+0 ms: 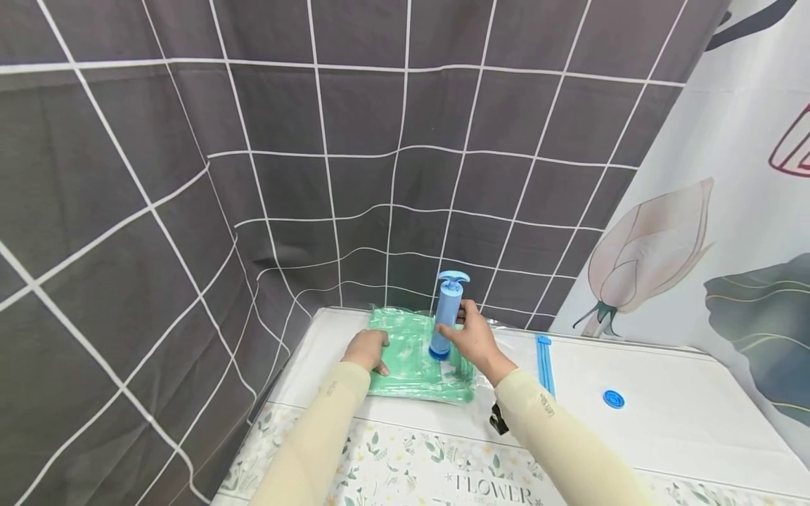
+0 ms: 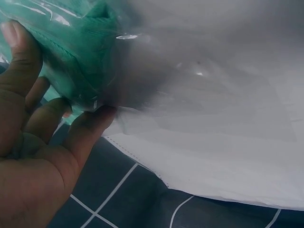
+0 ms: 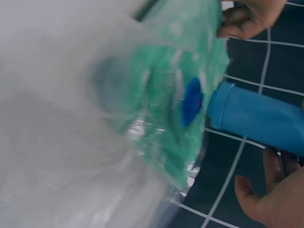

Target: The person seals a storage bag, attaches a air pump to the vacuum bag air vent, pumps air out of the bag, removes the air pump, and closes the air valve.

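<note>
A clear vacuum storage bag (image 1: 411, 365) with green fabric inside lies on the white tabletop. At its left edge my left hand (image 1: 367, 349) grips the bag, thumb on top and fingers along the side, as the left wrist view shows. My right hand (image 1: 476, 342) holds a light blue hand pump (image 1: 448, 309) upright over the bag's right part, its T-shaped handle at the top. In the right wrist view, a round blue valve (image 3: 192, 102) sits on the bag, and the pump's lower end (image 3: 219, 105) stands a small gap from it.
To the right are a blue zip strip (image 1: 545, 365) and a round blue valve cap (image 1: 614, 399) on the white surface. A small black object (image 1: 498, 419) lies by the right forearm. A floral mat (image 1: 405, 457) covers the front; a dark gridded curtain (image 1: 354, 176) hangs behind.
</note>
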`<action>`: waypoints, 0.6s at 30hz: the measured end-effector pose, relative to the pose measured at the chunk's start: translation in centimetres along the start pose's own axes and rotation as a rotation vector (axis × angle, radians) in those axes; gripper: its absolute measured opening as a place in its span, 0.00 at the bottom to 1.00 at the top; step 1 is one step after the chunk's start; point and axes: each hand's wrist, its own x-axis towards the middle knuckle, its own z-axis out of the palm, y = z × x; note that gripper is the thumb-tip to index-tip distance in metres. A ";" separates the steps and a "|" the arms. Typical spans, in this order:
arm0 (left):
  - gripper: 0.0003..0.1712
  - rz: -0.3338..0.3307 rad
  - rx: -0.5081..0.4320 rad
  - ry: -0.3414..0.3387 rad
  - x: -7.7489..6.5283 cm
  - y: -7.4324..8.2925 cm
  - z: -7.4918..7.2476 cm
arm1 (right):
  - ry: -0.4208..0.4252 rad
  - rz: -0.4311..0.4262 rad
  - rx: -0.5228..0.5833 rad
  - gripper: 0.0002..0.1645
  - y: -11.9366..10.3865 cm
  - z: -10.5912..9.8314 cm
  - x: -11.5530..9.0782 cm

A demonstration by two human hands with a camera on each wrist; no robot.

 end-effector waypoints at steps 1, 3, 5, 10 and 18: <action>0.44 -0.001 -0.004 -0.001 -0.2 0.2 -0.1 | 0.004 -0.007 0.014 0.42 -0.1 -0.2 0.0; 0.44 0.003 0.004 0.004 -0.6 0.5 -0.1 | 0.015 -0.024 0.045 0.41 -0.3 -0.6 0.0; 0.44 -0.001 -0.007 -0.002 -0.9 0.7 0.0 | 0.033 -0.039 0.086 0.40 -0.5 -1.4 -0.1; 0.45 -0.003 -0.033 -0.010 -0.9 0.8 0.0 | 0.103 -0.032 0.118 0.38 -0.3 -5.1 -0.9; 0.45 -0.002 -0.031 -0.014 -0.4 -0.5 0.0 | 0.149 0.169 -0.056 0.45 5.4 -16.2 -4.4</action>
